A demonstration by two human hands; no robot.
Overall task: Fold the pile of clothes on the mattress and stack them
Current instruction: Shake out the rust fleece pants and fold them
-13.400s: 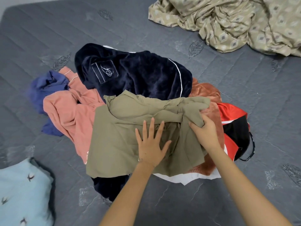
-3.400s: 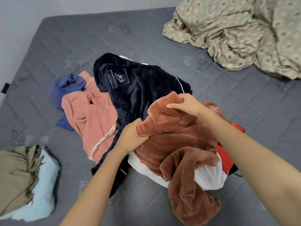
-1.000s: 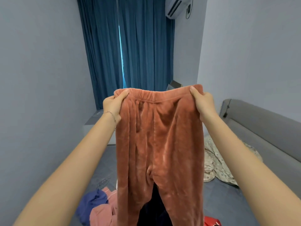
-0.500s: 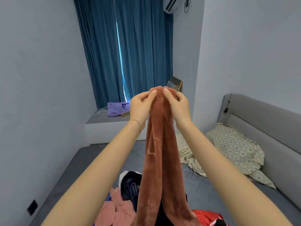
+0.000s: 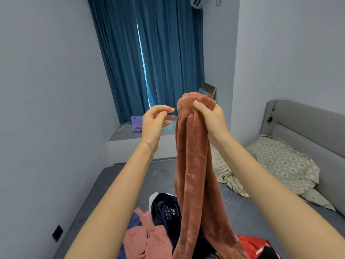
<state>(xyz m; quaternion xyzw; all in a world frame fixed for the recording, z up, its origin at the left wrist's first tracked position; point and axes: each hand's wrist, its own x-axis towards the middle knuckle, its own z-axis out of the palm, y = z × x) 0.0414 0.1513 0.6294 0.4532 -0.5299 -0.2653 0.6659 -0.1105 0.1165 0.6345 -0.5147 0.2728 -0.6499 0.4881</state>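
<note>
A person's left hand (image 5: 155,120) is raised, fingers loosely curled and apart, holding nothing, just left of the rust-brown fleece trousers (image 5: 194,165). The trousers hang doubled lengthwise above the clothes pile (image 5: 149,238) on the grey mattress (image 5: 115,182). The right hand (image 5: 211,116) has its fingers clamped on their waistband, and patterned bedding (image 5: 280,165) lies crumpled at the far right.

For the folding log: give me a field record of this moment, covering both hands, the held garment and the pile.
held garment: rust-brown fleece trousers, legs together, hanging
right hand: grips the waistband
left hand: beside the waistband, apart, holding nothing
pile on mattress: navy garment, pink garment, red garment
behind: crumpled patterned sheet
</note>
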